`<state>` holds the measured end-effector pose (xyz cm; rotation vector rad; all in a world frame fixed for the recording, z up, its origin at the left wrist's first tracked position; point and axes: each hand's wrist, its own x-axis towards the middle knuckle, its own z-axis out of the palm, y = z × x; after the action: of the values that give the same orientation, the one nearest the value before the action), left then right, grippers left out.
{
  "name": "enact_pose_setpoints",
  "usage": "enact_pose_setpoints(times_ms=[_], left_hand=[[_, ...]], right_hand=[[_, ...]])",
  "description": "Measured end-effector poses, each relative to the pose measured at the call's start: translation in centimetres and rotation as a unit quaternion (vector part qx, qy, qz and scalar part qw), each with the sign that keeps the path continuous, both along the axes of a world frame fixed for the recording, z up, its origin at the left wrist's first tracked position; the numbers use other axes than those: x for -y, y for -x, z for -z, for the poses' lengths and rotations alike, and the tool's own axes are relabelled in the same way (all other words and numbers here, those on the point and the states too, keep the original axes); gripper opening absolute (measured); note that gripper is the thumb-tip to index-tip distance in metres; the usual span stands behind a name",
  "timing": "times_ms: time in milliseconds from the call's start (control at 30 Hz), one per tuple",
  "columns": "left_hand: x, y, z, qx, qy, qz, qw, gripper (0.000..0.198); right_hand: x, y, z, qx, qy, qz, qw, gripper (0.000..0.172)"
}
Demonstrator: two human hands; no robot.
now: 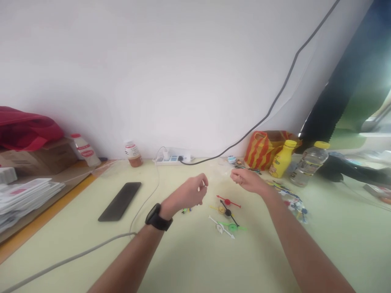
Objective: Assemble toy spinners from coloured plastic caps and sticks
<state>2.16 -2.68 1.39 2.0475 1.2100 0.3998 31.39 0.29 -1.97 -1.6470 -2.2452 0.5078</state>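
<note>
My left hand, with a black watch on its wrist, hovers over the table left of the spinner arrows, its fingers loosely curled and apart, holding nothing that I can see. Small coloured pieces lie just below it. My right hand is closed above the table; whatever its fingers hold is hidden. Between and below my hands lie plastic spinner arrows: a red one, a black one, a yellow one, a white one and a green one.
A clear bag of coloured pieces lies at right, by a yellow bottle, a clear bottle and a striped bag. A power strip sits against the wall. Left are a phone, a jar and cables.
</note>
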Motion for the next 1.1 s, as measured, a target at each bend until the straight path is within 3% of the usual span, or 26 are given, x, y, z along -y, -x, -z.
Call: enact_pose_setpoints(times_ms=[67, 200, 367, 467, 567, 667, 733, 767, 867, 967, 1100], left_hand=[[-0.4, 0.1, -0.1, 0.037, -0.008, -0.035, 0.999, 0.021], [-1.3, 0.4, 0.0, 0.099, -0.045, -0.069, 0.992, 0.023], [-2.4, 0.7, 0.6, 0.139, -0.037, -0.108, 0.984, 0.036], [-3.2, 1.1, 1.0, 0.163, -0.028, -0.125, 0.978, 0.040], [-3.9, 1.6, 1.5, 0.180, -0.028, -0.128, 0.975, 0.039], [-4.0, 1.8, 1.7, 0.184, -0.009, -0.135, 0.974, 0.037], [-4.0, 1.8, 1.8, 0.189, -0.002, -0.154, 0.970, 0.037], [-4.0, 1.8, 1.9, 0.193, -0.001, -0.167, 0.967, 0.037], [-4.0, 1.8, 2.1, 0.211, -0.003, -0.205, 0.956, 0.041], [-4.3, 2.0, 2.4, 0.236, 0.001, -0.216, 0.947, 0.044], [-4.6, 2.3, 2.8, 0.230, -0.002, -0.180, 0.956, 0.040]], right_hand=[[-0.1, 0.0, 0.5, 0.022, -0.007, 0.009, 1.000, 0.031], [-1.0, 0.8, 2.7, -0.017, 0.059, -0.007, 0.998, 0.022], [-1.6, 2.0, 4.9, -0.066, 0.037, -0.027, 0.997, 0.045], [-1.0, 2.5, 3.5, -0.064, 0.057, -0.008, 0.996, 0.036], [0.6, 4.0, 1.0, -0.035, 0.107, -0.045, 0.993, 0.030], [2.8, 6.8, -0.6, 0.012, 0.133, -0.101, 0.986, 0.053], [4.1, 8.9, -0.9, 0.069, 0.148, -0.136, 0.977, 0.073], [4.5, 9.7, -0.8, 0.094, 0.163, -0.153, 0.970, 0.074], [5.0, 10.7, -0.5, 0.132, 0.184, -0.175, 0.958, 0.057], [4.4, 9.4, -0.6, 0.136, 0.206, -0.187, 0.951, 0.038], [3.5, 7.2, -1.6, 0.112, 0.225, -0.128, 0.959, 0.024]])
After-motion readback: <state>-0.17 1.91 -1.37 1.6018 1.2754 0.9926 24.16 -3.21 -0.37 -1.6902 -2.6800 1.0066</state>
